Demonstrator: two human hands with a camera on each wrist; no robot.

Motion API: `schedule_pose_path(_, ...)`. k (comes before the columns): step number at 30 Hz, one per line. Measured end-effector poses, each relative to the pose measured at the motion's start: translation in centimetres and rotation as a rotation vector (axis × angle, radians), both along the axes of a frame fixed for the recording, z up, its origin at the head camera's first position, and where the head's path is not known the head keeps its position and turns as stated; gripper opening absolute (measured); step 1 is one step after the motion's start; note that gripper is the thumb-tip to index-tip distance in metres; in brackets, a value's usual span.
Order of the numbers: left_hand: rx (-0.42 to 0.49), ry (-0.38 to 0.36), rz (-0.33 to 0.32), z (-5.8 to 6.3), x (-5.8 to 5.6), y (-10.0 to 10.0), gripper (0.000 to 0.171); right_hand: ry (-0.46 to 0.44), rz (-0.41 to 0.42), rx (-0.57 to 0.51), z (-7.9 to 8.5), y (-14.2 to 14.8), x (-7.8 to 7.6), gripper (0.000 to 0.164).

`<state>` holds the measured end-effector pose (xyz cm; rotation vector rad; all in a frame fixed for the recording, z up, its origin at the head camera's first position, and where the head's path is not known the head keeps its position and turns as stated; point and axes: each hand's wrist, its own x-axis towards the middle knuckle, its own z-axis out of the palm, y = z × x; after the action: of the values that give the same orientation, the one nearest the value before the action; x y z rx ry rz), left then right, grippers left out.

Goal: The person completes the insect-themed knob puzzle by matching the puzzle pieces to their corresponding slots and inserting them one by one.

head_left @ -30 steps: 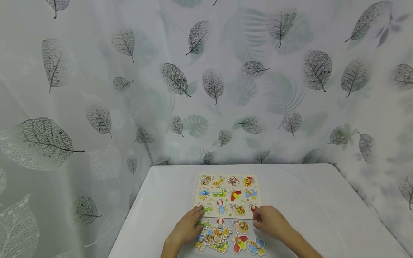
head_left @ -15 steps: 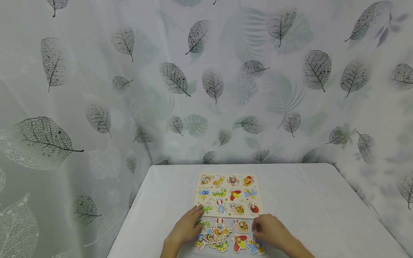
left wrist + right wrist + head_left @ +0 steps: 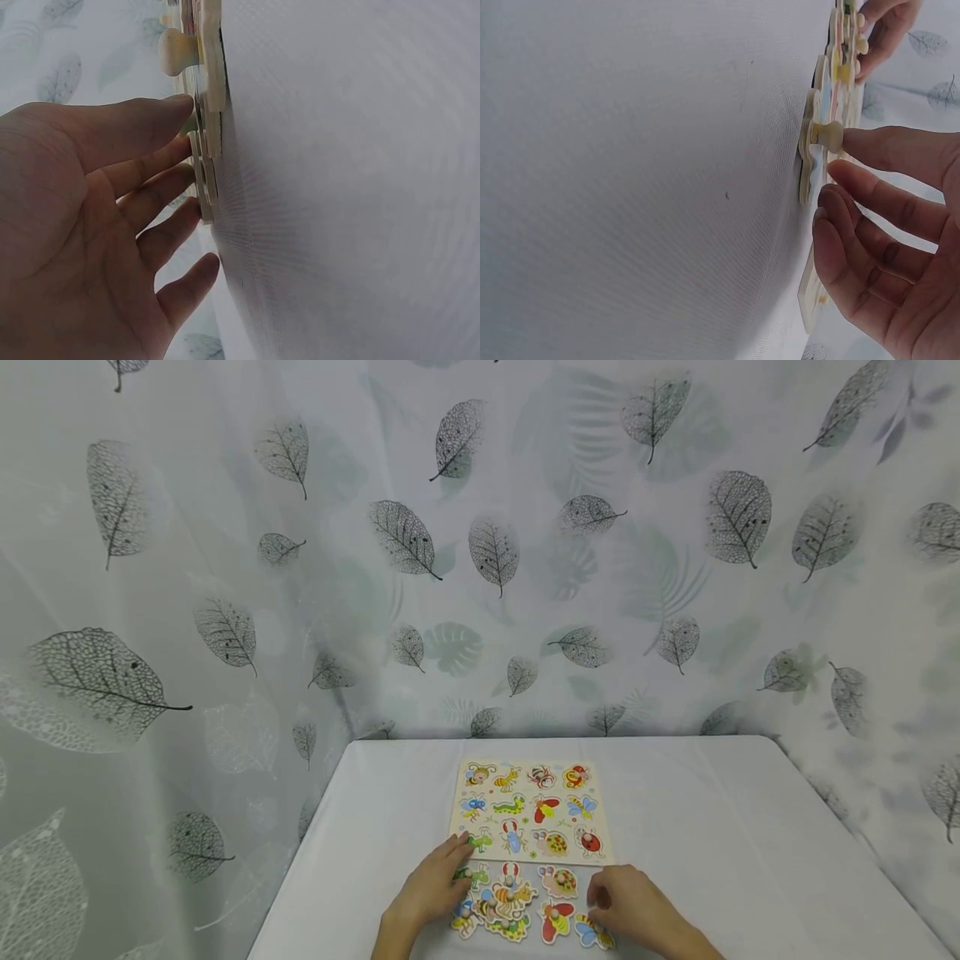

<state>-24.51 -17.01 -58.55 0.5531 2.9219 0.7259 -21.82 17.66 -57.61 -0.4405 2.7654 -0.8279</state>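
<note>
My left hand (image 3: 429,890) lies with fingers spread and fairly straight, fingertips on the lower left corner of the wooden puzzle board (image 3: 487,858). Its thumb reaches the green grasshopper piece (image 3: 477,877). My right hand (image 3: 637,903) is at the blue-winged insect piece (image 3: 587,932), which it partly covers in the head view. In the right wrist view the thumb tip is right at that piece's round knob (image 3: 829,136); the other fingers bend loosely below and are not closed round it. A red ladybug piece (image 3: 592,845) with a knob sits in the board's lower right spot.
In front of the board lie a snail piece (image 3: 559,882), a red-winged piece (image 3: 557,923) and a blue beetle piece (image 3: 511,872). Several more pieces overlap in a pile, an orange insect piece (image 3: 513,902) on top. A white cloth (image 3: 690,810) covers the table; a leaf-print curtain (image 3: 525,552) hangs behind.
My right hand has let go of the ladybug piece at the board's lower right and moved down to the blue-winged piece. The left hand has stayed in place.
</note>
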Motion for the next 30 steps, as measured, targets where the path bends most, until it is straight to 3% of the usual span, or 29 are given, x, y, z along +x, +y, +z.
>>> schedule_pose_path(8,0.005,0.003,0.011,0.1,-0.4,0.0,0.054,-0.033,0.032,-0.017,0.8,-0.1,0.2,0.021)
schedule_pose_path(17,0.014,-0.002,0.014,0.1,-0.6,0.0,0.055,-0.078,0.079,-0.059,0.6,0.2,0.3,0.02)
schedule_pose_path(30,-0.007,-0.012,-0.011,-0.7,-0.6,-0.2,0.055,-0.193,0.005,-0.08,0.7,-0.7,1.4,0.017)
